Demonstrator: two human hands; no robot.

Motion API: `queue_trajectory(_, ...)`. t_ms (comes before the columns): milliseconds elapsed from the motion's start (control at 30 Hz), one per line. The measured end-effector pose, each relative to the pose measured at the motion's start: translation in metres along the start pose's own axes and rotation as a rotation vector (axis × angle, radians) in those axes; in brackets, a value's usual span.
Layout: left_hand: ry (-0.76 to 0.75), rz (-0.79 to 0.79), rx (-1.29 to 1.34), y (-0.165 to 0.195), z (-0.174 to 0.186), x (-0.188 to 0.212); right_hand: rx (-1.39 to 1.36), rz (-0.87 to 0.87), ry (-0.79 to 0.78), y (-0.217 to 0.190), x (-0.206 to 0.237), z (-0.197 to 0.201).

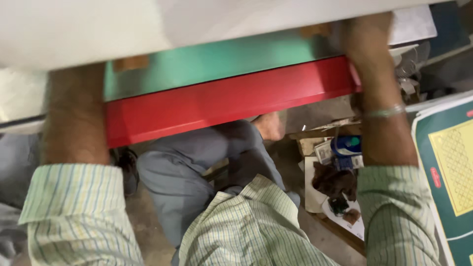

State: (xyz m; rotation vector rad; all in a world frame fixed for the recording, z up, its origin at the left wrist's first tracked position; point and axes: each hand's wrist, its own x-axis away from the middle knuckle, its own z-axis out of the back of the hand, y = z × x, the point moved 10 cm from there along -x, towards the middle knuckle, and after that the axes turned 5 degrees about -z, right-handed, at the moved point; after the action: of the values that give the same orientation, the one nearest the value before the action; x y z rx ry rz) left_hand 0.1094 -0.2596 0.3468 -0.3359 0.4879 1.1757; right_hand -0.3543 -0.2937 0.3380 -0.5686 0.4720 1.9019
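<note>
A large white sheet (148,24) fills the top of the view and hides the fingers of both hands. Beneath it a flat teal-green panel (217,61) is seen, and along the near edge of that panel runs a long red bar (226,101), tilted so that its right end sits higher than its left.

The left forearm reaches up at the left end of the red bar, and the left hand (74,81) disappears under the white sheet; whether it is clenched or released cannot be told. The right hand (367,44) is laid against the right end of the red bar, with a thin silver bracelet (387,112) on the wrist; its fingers are covered too, so the grasp cannot be made out. Both arms are clothed in rolled-up green-striped shirt sleeves (74,212).

Below the bar, grey trousers (187,167) and a bare foot (270,127) are seen over the floor. At the right edge lies a green printed sheet with a yellow patterned square (451,167). Between it and the trousers a blue cylindrical container (345,145) stands just beside a dark brown rag (335,182).
</note>
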Motion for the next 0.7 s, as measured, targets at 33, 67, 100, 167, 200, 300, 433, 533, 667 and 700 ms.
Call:
queue_trajectory(33,-0.006,0.016,0.0,-0.002,0.004,0.004,-0.028,-0.024,-0.053,-0.003,-0.012,-0.018)
queue_trajectory(67,-0.015,0.025,0.004,-0.009,0.01,0.006,-0.082,-0.04,-0.14,-0.006,-0.019,-0.035)
queue_trajectory(100,-0.021,0.03,0.01,-0.016,0.016,0.01,-0.159,-0.057,-0.249,-0.01,-0.024,-0.052)
queue_trajectory(167,-0.038,0.037,0.025,-0.026,0.023,0.022,-0.279,-0.099,-0.413,-0.015,-0.03,-0.075)
queue_trajectory(200,-0.046,0.036,0.031,-0.03,0.024,0.03,-0.301,-0.11,-0.444,-0.016,-0.031,-0.079)
queue_trajectory(300,-0.087,0.036,0.062,-0.026,0.029,0.063,-0.333,-0.146,-0.47,-0.008,-0.02,-0.079)
queue_trajectory(433,-0.204,0.057,0.094,0.004,0.035,0.095,-0.374,-0.122,-0.399,0.014,0.008,-0.069)
queue_trajectory(533,-0.353,0.146,0.052,0.018,0.028,0.104,-0.289,-0.081,-0.363,0.035,0.028,-0.066)
queue_trajectory(667,-0.273,0.092,0.132,0.038,0.035,0.102,-0.289,-0.086,-0.367,0.056,0.041,-0.073)
queue_trajectory(700,-0.26,0.057,0.112,0.041,0.038,0.102,-0.288,-0.073,-0.344,0.057,0.043,-0.071)
